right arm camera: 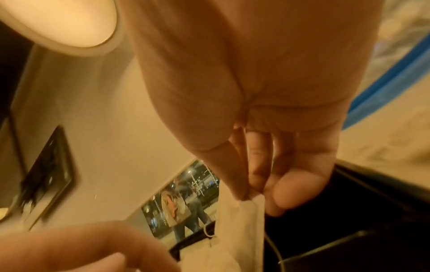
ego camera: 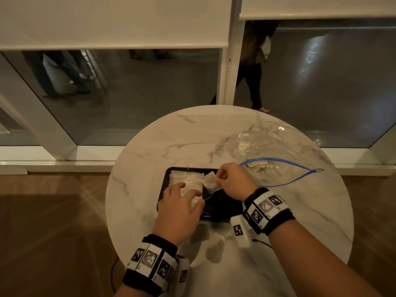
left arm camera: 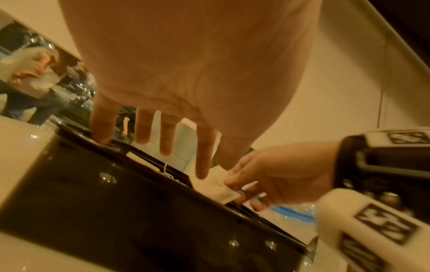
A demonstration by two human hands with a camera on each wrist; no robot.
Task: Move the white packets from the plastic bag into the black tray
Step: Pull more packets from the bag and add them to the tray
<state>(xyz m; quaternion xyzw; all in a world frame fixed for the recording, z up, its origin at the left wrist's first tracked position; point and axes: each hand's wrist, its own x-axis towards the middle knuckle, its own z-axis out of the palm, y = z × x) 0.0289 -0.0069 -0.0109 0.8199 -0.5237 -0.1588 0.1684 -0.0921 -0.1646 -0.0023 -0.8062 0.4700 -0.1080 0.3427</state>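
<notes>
A black tray (ego camera: 222,207) sits at the middle of a round marble table (ego camera: 192,136). Several white packets (ego camera: 188,179) lie in the tray's left half. My left hand (ego camera: 186,194) is spread over them with straight fingers (left arm camera: 166,136), its fingertips touching the pile. My right hand (ego camera: 217,179) pinches one white packet (ego camera: 211,182) between thumb and fingers above the tray's middle; the pinch shows clearly on the packet (right arm camera: 239,230) in the right wrist view. The clear plastic bag (ego camera: 278,146) with a blue zip lies open at the right, with more packets (ego camera: 257,166) inside.
A thin string (ego camera: 209,197) trails from the packets across the tray's dark floor. The bag's blue zip (ego camera: 300,179) loops toward the table's right edge. Beyond the table is a glass wall with people walking behind it, and wooden floor lies on both sides.
</notes>
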